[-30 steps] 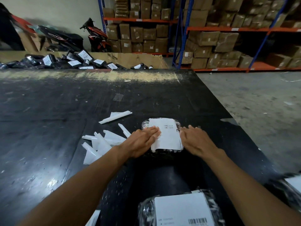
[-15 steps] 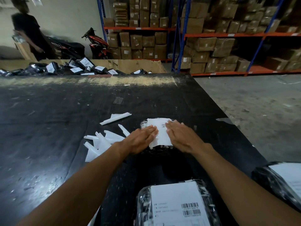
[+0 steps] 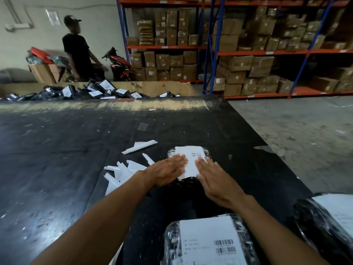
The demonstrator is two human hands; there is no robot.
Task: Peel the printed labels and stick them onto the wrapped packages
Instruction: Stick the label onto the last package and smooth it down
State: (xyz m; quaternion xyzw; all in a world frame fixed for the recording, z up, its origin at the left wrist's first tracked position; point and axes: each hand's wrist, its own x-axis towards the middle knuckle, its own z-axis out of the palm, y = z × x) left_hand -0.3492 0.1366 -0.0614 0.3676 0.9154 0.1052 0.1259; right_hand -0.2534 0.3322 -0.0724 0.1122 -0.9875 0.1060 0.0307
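A small package wrapped in black plastic [image 3: 207, 152] lies on the black table [image 3: 66, 150] in front of me. A white printed label [image 3: 191, 161] covers its top. My left hand [image 3: 167, 172] lies flat with straight fingers on the label's left side. My right hand [image 3: 214, 176] presses flat on the label's right side and hides that edge. A second wrapped package with a barcode label [image 3: 210, 243] sits at the near edge between my forearms. A third labelled package [image 3: 328, 222] shows at the right edge.
Peeled white backing strips [image 3: 124, 171] lie scattered left of my hands, one more [image 3: 140, 147] farther back. A heap of labelled black packages [image 3: 86, 91] fills a cardboard bin behind the table. A person [image 3: 78, 50] stands beyond it, near a motorbike [image 3: 118, 64] and box-filled shelves [image 3: 248, 54].
My right hand slid from the package's right side onto the label and now presses it flat. My left hand stayed on the label. My view tilted up, showing a person at the back.
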